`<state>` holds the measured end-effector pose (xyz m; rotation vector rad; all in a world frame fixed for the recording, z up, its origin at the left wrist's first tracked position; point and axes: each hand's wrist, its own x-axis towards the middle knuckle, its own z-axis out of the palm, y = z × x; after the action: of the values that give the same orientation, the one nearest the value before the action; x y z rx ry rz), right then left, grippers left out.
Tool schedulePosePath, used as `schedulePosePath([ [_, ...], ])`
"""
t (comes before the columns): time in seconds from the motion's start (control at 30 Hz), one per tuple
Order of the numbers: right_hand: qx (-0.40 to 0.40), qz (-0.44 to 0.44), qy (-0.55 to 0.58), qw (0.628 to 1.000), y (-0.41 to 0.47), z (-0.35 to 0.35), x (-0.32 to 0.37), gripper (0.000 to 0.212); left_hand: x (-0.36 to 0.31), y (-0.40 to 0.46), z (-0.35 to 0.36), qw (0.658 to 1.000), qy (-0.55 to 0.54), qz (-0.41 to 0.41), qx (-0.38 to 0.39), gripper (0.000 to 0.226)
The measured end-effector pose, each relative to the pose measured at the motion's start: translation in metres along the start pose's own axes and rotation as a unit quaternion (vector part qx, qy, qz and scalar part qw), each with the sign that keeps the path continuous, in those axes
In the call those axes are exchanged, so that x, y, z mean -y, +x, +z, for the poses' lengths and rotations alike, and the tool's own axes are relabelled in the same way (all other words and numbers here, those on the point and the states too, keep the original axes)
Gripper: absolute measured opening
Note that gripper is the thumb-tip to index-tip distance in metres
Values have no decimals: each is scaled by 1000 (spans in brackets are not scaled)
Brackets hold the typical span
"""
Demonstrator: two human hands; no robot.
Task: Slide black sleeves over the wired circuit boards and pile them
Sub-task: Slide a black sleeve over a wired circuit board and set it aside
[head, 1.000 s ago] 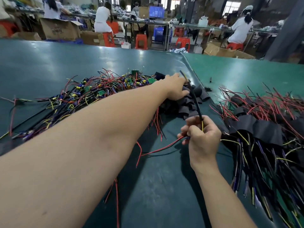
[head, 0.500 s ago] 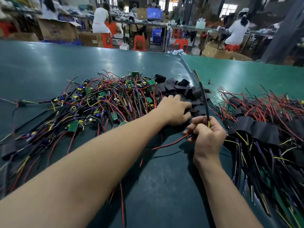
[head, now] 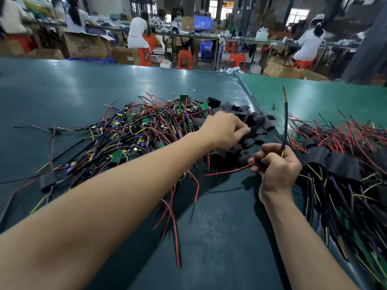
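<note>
Your right hand [head: 276,166] was clamped in a fist around one wired circuit board [head: 283,130], so the board itself sat hidden inside that grip; only its black lead stood up out of the top of the fist and a red wire [head: 230,171] trailed out to the left across the table [head: 62,84]. Your left hand [head: 225,130] had reached into the heap of loose black sleeves [head: 254,124], fingers curled down among them, but motion blur kept you from telling whether that grip had actually closed on a single sleeve. The likeliest slip, as it looked, was pinching two flattened sleeves at once, since they lay overlapping. A second risk was the trailing red wire: it ran close to the tangle of unsleeved boards [head: 134,130], and lifting the fist could have snagged it there or dragged neighbours along. With the board buried in your palm, you would have needed to re-expose one end before any sleeve could start over it, and a loosened hold might have let it drop. The finished pile [head: 339,164] lay just beside your right hand, near enough for stray leads to catch.
</note>
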<state>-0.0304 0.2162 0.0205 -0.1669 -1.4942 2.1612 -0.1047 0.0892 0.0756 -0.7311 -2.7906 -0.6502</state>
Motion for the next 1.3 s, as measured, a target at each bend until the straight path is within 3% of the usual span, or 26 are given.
schedulePosePath([
  [0.07, 20, -7, -21, 1000, -3, 1, -2, 23, 3, -10, 5, 1000, -12, 25, -5, 32],
  [0.17, 31, -7, -32, 999, -3, 1, -5, 21, 8, -16, 10, 993, 66, 45, -91, 35],
  [0.4, 8, 32, 32, 999, 2, -1, 0, 24, 6, -30, 6, 977, -145, -9, -154, 30],
  [0.5, 51, 76, 80, 993, 4, 0, 1, 38, 6, -43, -4, 932, -291, -67, -204, 32],
  [0.63, 88, 106, 150, 979, 2, 4, 2, 38, 15, -69, -30, 813, -513, -114, -250, 15],
  [0.7, 92, 108, 176, 974, 1, 3, 4, 37, 28, -88, -43, 781, -550, -116, -272, 15],
  [0.77, 99, 117, 178, 972, 1, 1, 8, 37, 41, -112, -50, 770, -549, -113, -305, 19],
  [0.97, 130, 138, 116, 975, -10, 1, 12, 41, 62, -182, -17, 782, -547, -160, -252, 24],
  [1.13, 147, 121, 90, 977, -21, -1, 16, 39, 61, -185, -6, 796, -537, -156, -231, 21],
  [1.23, 145, 112, 78, 980, -23, -1, 19, 37, 63, -184, -10, 776, -572, -164, -207, 18],
  [1.3, 146, 114, 75, 980, -24, -1, 20, 37, 64, -183, -12, 745, -612, -172, -200, 21],
])
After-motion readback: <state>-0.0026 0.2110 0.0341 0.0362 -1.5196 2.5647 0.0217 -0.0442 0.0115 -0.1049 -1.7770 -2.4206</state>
